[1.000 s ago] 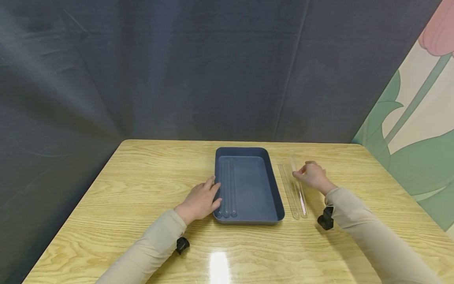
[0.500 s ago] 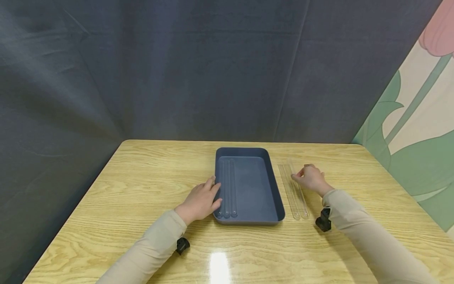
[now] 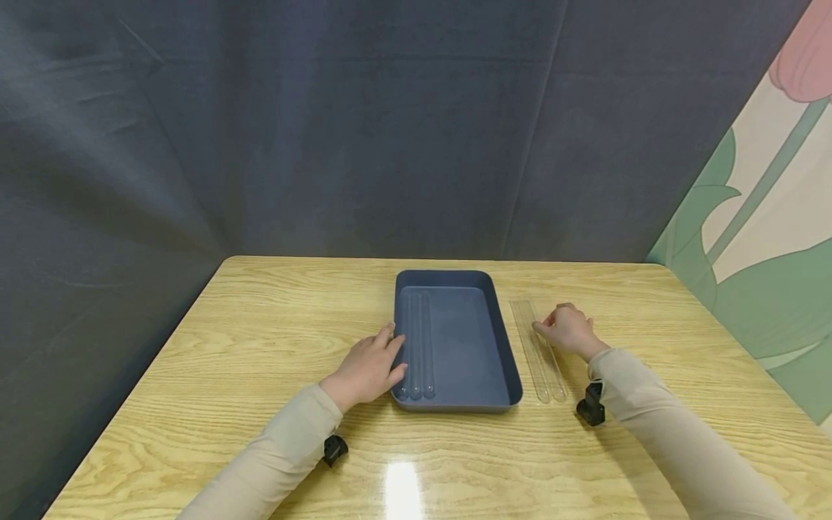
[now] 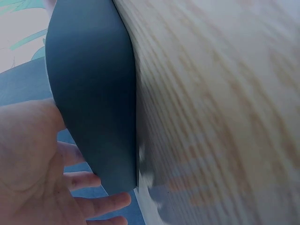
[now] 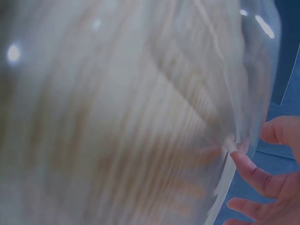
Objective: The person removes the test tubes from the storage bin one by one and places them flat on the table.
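Note:
Three clear test tubes (image 3: 416, 347) lie side by side along the left of the blue tray (image 3: 471, 401), rounded ends toward me. My left hand (image 3: 367, 367) rests on the tray's left rim with fingers loosely spread; in the left wrist view the fingers reach over the tray wall (image 4: 96, 93). To the right of the tray, my right hand (image 3: 568, 331) pinches a clear test tube (image 3: 555, 375) between thumb and fingertip. Low over the table, that tube lies almost parallel to another clear test tube (image 3: 538, 375) on its left. In the right wrist view the pinched tube (image 5: 262, 61) fills much of the picture.
The wood-grain table (image 3: 279, 310) extends around the tray on all sides. A dark curtain (image 3: 390, 130) hangs behind its far edge. On the right is a wall with a painted tulip (image 3: 780, 180).
My right hand has shifted slightly left, and the pinched tube has come down alongside the other tube on the table. The left hand and the tray have stayed put.

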Available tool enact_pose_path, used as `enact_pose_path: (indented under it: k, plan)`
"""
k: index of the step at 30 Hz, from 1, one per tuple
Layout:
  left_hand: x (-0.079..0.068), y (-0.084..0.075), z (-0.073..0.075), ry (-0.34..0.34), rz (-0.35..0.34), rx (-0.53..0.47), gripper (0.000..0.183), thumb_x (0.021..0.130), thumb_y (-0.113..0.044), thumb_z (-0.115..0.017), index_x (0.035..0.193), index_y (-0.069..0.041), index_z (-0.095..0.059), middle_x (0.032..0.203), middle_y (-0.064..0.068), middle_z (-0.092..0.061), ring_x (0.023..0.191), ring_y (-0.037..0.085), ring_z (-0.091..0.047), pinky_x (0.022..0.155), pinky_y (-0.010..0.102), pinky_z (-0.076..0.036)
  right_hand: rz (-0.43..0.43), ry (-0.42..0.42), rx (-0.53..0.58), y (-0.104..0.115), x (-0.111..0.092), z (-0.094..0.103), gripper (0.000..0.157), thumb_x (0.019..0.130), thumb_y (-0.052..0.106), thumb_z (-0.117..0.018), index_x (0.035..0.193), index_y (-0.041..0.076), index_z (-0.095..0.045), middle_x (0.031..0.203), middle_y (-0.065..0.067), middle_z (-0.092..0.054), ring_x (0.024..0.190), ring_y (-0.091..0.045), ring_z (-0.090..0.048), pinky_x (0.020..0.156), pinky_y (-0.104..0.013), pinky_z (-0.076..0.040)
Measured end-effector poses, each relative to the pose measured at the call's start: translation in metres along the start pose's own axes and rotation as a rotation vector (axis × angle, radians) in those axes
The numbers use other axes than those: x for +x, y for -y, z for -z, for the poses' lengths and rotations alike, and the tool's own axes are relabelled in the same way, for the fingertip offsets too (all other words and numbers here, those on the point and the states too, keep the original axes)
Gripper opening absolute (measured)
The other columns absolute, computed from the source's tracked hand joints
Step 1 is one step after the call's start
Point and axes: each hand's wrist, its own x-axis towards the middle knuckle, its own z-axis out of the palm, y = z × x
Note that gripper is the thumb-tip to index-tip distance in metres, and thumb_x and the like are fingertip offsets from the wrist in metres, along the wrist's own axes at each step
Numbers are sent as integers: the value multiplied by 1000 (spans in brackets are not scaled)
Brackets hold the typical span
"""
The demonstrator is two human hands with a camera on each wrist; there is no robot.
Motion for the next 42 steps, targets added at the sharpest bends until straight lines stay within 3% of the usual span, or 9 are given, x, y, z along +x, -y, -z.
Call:
enact_pose_path:
  k: [9, 27, 42]
  plan:
    - [0, 0, 1, 0, -1, 2, 52, 97, -31, -47, 138, 2, -42, 149, 23, -29, 125, 39, -47, 105, 48, -39, 7, -4, -6, 1, -2, 0, 36, 91, 26, -54, 69, -1, -64, 125, -40, -46, 118, -57, -41, 93, -80, -19]
    - [1, -1, 2, 11, 11, 5, 52, 97, -31, -47, 138, 1, -42, 149, 22, -28, 125, 39, -47, 105, 48, -38, -4, -8, -7, 4, 0, 8, 37, 92, 30, -52, 86, -4, -64, 130, -40, -40, 119, -57, -37, 94, -79, -18]
    - [0, -1, 2, 20, 18, -2, 53, 97, -32, -46, 139, 1, -41, 150, 22, -27, 126, 39, -46, 106, 48, -37, 60, -49, 11, 29, 1, 22, 36, 91, 28, -52, 97, -6, -64, 132, -36, -42, 124, -53, -36, 94, -80, -17]
